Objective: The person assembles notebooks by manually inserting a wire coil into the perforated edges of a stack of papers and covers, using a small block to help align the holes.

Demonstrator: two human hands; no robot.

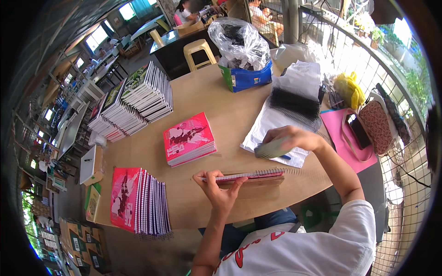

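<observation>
My left hand grips one end of a spiral notebook, thumb on the near side and fingers over the far side. The notebook stands on edge at the table's near side, its binding upward. A thin wire coil runs along that edge and trails off past its right end. A wooden block sits against the notebook's near side. To the right and above it, my right hand is closed around a grey-green rounded object, blurred, its kind unclear. Below that hand lies white paper with a small blue item.
A stack of pink-covered books sits mid-table; spiral-bound pink notebooks lie front left. Taller book stacks stand back left. Black coils rest on the paper. A plastic-filled blue box, yellow bag and patterned bag line the far and right edges.
</observation>
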